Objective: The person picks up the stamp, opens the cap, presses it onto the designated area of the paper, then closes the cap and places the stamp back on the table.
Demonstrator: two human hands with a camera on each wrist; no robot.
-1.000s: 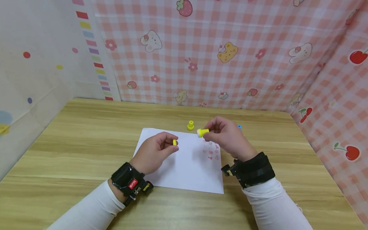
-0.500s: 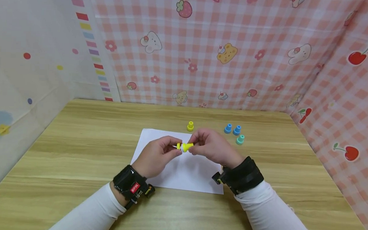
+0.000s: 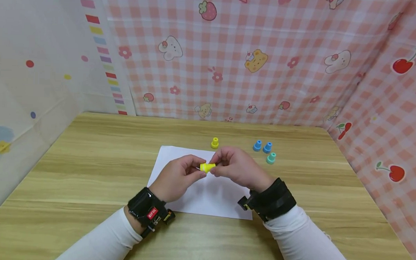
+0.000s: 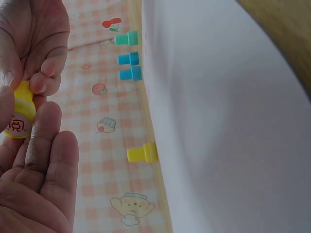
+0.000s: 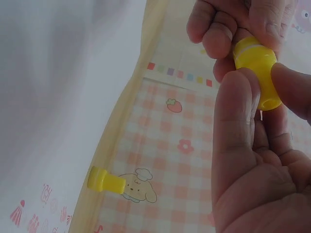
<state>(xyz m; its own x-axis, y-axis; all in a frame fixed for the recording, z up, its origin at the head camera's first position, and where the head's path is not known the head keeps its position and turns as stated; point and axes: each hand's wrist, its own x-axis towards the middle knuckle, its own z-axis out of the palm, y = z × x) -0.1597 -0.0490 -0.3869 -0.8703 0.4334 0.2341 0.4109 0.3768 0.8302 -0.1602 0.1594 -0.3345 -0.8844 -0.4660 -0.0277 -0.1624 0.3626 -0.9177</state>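
Note:
Over the paper, both hands meet at one small yellow stamp [image 3: 207,167]. My left hand [image 3: 174,179] pinches its capped end between thumb and fingers. My right hand [image 3: 241,170] pinches the narrow handle end. In the right wrist view the stamp [image 5: 258,73] shows a thin white line between its cap and body. A red character mark shows on the round end of the stamp [image 4: 18,125] in the left wrist view. Below lies a white sheet of paper [image 3: 222,201], and red stamped prints [image 5: 34,221] show on it in the right wrist view.
Another yellow stamp [image 3: 214,143] stands just behind the paper's far edge. Two blue stamps [image 3: 257,146] and a teal stamp [image 3: 271,158] stand to the right, beyond my right hand. A checked cloth [image 3: 217,46] hangs behind the wooden table [image 3: 100,160].
My right hand has moved left and down with the stamp, bringing it to the yellow cap in my left hand. The cap now sits over the stamp's white end.

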